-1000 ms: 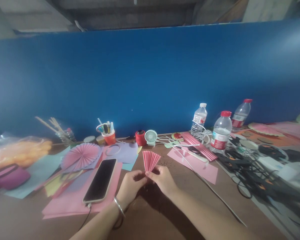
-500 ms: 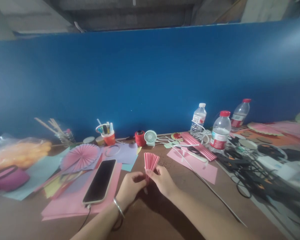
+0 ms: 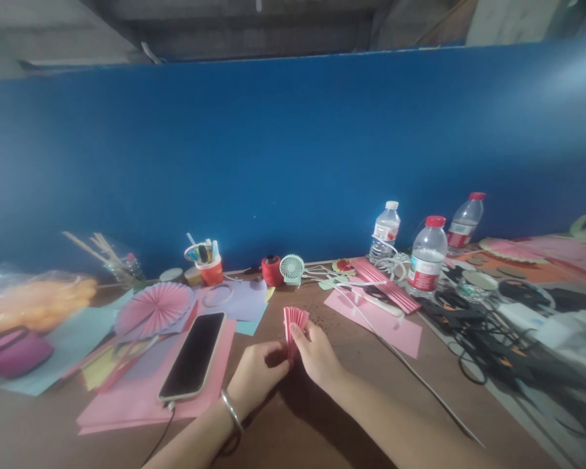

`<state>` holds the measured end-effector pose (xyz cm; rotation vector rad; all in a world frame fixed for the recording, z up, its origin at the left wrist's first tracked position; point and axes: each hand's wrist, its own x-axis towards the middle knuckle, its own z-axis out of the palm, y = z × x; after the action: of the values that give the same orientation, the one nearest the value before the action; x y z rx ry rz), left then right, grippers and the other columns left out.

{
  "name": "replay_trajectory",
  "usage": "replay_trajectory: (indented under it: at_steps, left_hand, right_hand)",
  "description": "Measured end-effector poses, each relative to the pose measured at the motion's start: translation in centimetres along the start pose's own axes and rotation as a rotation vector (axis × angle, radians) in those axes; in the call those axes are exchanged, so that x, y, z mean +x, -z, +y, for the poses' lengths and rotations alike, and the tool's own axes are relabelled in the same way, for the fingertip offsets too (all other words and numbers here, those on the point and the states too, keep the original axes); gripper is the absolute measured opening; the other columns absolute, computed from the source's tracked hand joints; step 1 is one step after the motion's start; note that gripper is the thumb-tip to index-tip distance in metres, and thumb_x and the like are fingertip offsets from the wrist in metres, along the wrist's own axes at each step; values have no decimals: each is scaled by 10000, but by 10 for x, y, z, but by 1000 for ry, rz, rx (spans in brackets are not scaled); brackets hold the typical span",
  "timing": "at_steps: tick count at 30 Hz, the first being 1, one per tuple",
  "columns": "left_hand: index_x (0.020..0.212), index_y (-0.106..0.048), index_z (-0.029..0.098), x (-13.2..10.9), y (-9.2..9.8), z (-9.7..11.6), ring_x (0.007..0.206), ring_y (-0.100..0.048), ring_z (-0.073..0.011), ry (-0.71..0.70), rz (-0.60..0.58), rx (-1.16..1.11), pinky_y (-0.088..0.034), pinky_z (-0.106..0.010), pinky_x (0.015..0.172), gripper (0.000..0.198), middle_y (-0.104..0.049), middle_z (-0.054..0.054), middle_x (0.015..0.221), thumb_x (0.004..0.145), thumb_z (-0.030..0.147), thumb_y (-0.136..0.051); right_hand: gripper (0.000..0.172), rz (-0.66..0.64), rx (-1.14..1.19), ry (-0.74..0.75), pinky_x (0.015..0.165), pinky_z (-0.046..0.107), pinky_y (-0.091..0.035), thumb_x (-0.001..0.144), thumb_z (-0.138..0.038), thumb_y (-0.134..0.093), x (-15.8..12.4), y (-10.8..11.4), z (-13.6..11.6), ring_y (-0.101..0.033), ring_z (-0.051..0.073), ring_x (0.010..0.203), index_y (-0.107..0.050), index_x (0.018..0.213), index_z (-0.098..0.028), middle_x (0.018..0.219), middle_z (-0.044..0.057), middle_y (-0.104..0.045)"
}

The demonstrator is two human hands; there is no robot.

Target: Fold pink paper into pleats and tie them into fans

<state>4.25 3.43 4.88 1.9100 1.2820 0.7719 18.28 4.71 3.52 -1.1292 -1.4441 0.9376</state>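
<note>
A pink pleated paper fan [image 3: 294, 320] stands upright between my hands, above the brown table. My left hand [image 3: 261, 370], with a silver bangle at its wrist, pinches the fan's lower end between thumb and fingers. Higher up, my right hand [image 3: 318, 355] is closed on the fan's right side, its thumb pressed on the pleats. Part of the fan's lower end is hidden by my fingers. Left of my hands, a phone [image 3: 193, 357] lies on a stack of pink paper [image 3: 127, 412]. Another pleated strip [image 3: 385, 284] rests on the right beside a pink sheet [image 3: 400, 332].
Along the blue wall are a cup of pens [image 3: 210, 270], a red spool [image 3: 272, 270], a small fan [image 3: 292, 268] and several plastic bottles [image 3: 427, 255]. A round pink paper rosette [image 3: 153, 309] lies at left. Tangled black cables [image 3: 493, 339] and a white cable [image 3: 420, 384] spread on the right.
The paper fan's top has narrowed as its pleats are squeezed closer together. My right hand has moved slightly up along its side; my left hand stays at the lower end.
</note>
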Motion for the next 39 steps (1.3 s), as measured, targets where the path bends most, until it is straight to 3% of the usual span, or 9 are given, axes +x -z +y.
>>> replay_trajectory:
  at_steps: [5, 10, 15, 19, 21, 25, 32, 39]
  left_hand:
    - [672, -606, 165, -1, -1, -1, 602, -512, -144, -45, 11, 114, -341, -223, 548, 104, -600, -2, 644, 682, 203, -509]
    - [661, -579, 176, -2, -2, 2, 532, -463, -120, -80, 39, 204, -313, -224, 522, 106, -563, 6, 609, 693, 178, -479]
    - [602, -518, 180, -1, -3, 0, 532, -425, -117, -90, 90, 240, -302, -230, 533, 100, -522, 12, 604, 683, 152, -466]
    - [650, -550, 176, 0, -1, 0, 601, -479, -131, -69, 96, 189, -353, -229, 579, 92, -557, 5, 657, 708, 212, -488]
    - [729, -586, 174, 2, -1, 2, 637, -518, -140, -26, 65, 71, -389, -228, 599, 181, -587, -1, 690, 761, 299, -459]
    - [796, -618, 147, 6, -1, 1, 518, -536, -135, 77, 16, -121, -419, -227, 494, 347, -586, -8, 591, 795, 423, -407]
    - [765, -633, 185, 8, 10, -9, 576, -546, -142, 8, 187, 38, -425, -232, 551, 256, -620, -5, 632, 774, 386, -475]
    - [860, -637, 228, 8, 19, -10, 743, -576, -162, -156, 271, 230, -421, -273, 704, 205, -654, -10, 818, 806, 286, -448]
  right_hand:
    - [328, -2, 12, -19, 637, 258, -392, 843, -449, -351, -3, -4, 0, -547, 159, 661, -505, 758, -172, 713, 31, -586]
    - [309, -14, -104, -35, 572, 251, -387, 759, -475, -490, -7, -6, -3, -518, 152, 600, -506, 785, -167, 659, 8, -559]
    - [330, 18, -76, -8, 709, 267, -396, 856, -405, -333, -8, -6, -11, -563, 172, 758, -564, 884, -171, 779, 39, -611]
    - [368, 10, 15, -15, 713, 270, -413, 876, -386, -295, -7, -4, -9, -575, 156, 718, -539, 1022, -153, 774, 39, -618]
    - [385, 15, 52, -10, 718, 275, -421, 878, -390, -290, -6, -4, -6, -576, 156, 727, -530, 1040, -137, 800, 50, -615]
    - [385, -18, 147, 18, 701, 275, -441, 876, -391, -305, -6, -5, -1, -576, 149, 733, -523, 1072, -143, 875, 59, -604]
    - [304, 36, 421, -35, 579, 254, -452, 762, -379, -544, 4, 0, 3, -571, 144, 645, -581, 958, -149, 810, 52, -638]
    - [231, 1, 560, -31, 637, 285, -470, 651, -309, -670, 15, 11, 9, -569, 138, 623, -648, 832, -166, 751, 33, -655]
